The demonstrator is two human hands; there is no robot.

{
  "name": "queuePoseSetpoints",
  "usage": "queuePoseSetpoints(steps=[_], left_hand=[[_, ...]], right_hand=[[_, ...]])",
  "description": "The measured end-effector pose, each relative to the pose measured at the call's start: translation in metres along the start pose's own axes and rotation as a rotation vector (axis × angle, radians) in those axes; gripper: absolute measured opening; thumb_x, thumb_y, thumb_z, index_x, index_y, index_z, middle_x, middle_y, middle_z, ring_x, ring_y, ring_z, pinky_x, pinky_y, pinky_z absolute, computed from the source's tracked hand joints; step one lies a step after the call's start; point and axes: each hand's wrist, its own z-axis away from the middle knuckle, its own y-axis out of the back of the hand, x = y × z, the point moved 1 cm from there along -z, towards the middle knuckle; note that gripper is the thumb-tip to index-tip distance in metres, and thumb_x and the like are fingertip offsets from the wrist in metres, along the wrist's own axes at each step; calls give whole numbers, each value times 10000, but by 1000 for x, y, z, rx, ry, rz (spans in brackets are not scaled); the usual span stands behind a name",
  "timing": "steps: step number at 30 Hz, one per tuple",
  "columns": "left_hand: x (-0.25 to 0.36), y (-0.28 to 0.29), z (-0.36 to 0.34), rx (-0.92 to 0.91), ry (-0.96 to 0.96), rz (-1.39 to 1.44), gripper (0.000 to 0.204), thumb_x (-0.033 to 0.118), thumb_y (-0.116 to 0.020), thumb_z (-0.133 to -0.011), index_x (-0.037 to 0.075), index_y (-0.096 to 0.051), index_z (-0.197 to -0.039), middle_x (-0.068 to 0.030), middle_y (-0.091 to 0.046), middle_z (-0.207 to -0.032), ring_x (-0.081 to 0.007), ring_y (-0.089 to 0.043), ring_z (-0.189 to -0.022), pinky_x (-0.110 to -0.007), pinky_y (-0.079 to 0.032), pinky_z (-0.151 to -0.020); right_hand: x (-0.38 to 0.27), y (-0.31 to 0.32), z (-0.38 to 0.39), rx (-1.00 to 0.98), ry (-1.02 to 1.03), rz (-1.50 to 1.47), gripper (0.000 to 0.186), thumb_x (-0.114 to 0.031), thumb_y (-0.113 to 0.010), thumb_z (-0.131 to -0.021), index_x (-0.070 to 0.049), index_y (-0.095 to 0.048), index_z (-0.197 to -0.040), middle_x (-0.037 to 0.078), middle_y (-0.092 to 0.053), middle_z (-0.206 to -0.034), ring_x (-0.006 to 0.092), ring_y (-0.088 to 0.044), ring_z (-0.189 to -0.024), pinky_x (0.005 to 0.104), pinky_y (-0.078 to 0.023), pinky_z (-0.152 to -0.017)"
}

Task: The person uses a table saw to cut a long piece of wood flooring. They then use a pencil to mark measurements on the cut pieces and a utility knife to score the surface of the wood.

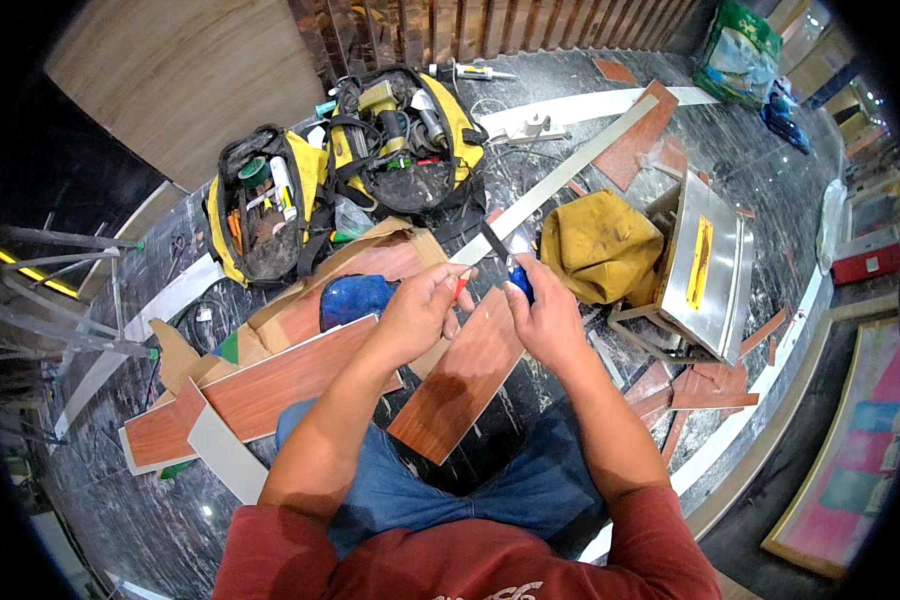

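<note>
Knife (1) [519,279] fills the right grip [552,318] while the left grip [417,318] pinches 1 red, seemingly pencil-like item [461,286].

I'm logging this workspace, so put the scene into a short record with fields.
Left hand: pinches a small red item
Right hand: grips a blue-handled tool
Below the hands: reddish-brown plank
Ahead, leftward: two open yellow-and-black tool bags
Ahead, rightward: metal-topped machine, yellow-brown cloth bag beside it

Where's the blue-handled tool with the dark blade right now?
In the head view, slightly right of centre: the blue-handled tool is in the right hand, left of the crumpled mustard-yellow bundle.
</note>
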Motion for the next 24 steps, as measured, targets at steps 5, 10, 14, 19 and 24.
queuePoseSetpoints(steps=[5,10,14,19,24], left_hand=[[-4,4,0,5,35,21,317,223,-412,-1084,33,-576,-1278,-21,-606,-878,-74,-523,-564,-223,-392,-482],[-13,9,-6,26,-1,0,312,236,-429,-1079,35,-593,-1253,-6,-585,-840,-68,-499,-596,-221,-402,-529],[-2,20,4,64,-16,-17,308,216,-460,-1065,11,-627,-1221,-6,-579,-803,-67,-505,-647,-234,-435,-588],[35,30,43,264,-185,-152,250,212,-520,-1047,28,-622,-1182,-8,-598,-864,-94,-564,-796,-265,-484,-722],[89,31,117,531,-221,-449,183,143,-594,-985,33,-643,-1123,-63,-636,-988,-177,-604,-941,-317,-495,-843]], right_hand=[[59,-1,-12,-301,-269,161,460,-217,-667,-880,-3,-578,-1278,298,-667,-1095,446,-642,-1041,475,-511,-912],[169,-25,-7,-679,-425,310,393,-189,-648,-736,47,-694,-1047,289,-688,-1057,448,-662,-1005,456,-519,-884],[207,-53,5,-1083,-551,471,432,-244,-647,-775,6,-702,-1123,237,-690,-1158,371,-681,-1043,433,-526,-894],[216,-76,9,-1440,-575,629,440,-317,-689,-783,-58,-731,-1136,178,-680,-1249,344,-659,-1129,420,-515,-950],[170,-111,-15,-1031,-210,475,468,-350,-699,-826,-17,-692,-1155,234,-687,-1153,407,-658,-1070,427,-526,-911]])
